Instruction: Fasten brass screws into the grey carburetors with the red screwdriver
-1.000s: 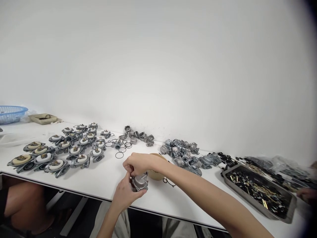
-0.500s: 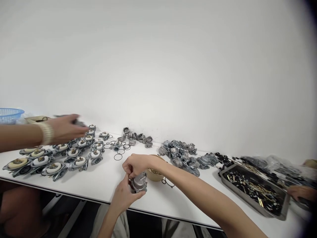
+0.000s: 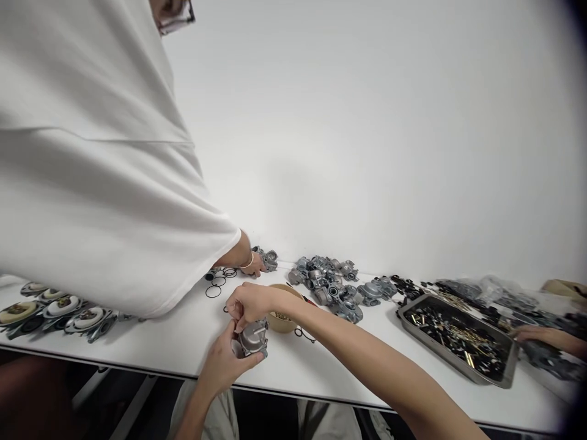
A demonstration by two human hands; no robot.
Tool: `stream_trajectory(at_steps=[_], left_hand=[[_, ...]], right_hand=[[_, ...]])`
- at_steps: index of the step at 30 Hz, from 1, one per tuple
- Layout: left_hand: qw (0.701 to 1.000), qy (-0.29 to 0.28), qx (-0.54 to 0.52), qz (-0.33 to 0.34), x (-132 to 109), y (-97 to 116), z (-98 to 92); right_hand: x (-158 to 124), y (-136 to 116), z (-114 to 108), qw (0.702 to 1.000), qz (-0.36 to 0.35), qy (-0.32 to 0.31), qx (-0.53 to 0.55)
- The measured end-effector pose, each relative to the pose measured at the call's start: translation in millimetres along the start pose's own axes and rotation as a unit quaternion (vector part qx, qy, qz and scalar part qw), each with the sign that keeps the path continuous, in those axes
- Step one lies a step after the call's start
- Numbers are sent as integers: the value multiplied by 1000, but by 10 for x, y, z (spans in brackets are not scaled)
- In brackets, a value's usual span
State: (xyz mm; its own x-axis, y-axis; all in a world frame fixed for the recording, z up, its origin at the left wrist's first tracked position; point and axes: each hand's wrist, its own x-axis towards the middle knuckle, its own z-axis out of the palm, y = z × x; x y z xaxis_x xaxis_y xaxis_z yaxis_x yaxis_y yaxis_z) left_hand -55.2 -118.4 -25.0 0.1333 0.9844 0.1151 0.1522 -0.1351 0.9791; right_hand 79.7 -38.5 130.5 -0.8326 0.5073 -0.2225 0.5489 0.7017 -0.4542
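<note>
- the left hand still wraps closed around the grey metal casting, just above the table edge.
- the right hand pinches its top.
- a co-worker's white sleeve now hides most of the assembled parts.

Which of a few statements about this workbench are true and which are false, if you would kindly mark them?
1. The left hand has a grip on a grey metal part over the near edge of the table. True.
2. The right hand lies flat on the table. False: its fingertips pinch at the top of the grey metal part.
3. A co-worker's white sleeve stretches across the table towards the wall. True.
4. The tan bowl stands left of the black rings. False: it stands right of them, just behind the hands.
</note>
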Motion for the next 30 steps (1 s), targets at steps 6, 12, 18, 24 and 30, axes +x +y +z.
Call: stream_trajectory(at_steps=[6,12,18,24,30], left_hand=[[997,-55,-41,-32,2,48,-4],[990,-101,-80,-51,28,53,-40],[988,-97,-116,-28,21,73,-41],[989,-80,-116,-38,0,85,-43],[993,-102,-57,1,-49,110,-60]], right_hand=[[-31,42,16,992,96,4,82],[-37,201,1,967,167,-43,186],[-196,340,76,970,152,16,190],[-854,635,9,951,164,254,72],[-1531,1197,124,896,292,332,-43]])
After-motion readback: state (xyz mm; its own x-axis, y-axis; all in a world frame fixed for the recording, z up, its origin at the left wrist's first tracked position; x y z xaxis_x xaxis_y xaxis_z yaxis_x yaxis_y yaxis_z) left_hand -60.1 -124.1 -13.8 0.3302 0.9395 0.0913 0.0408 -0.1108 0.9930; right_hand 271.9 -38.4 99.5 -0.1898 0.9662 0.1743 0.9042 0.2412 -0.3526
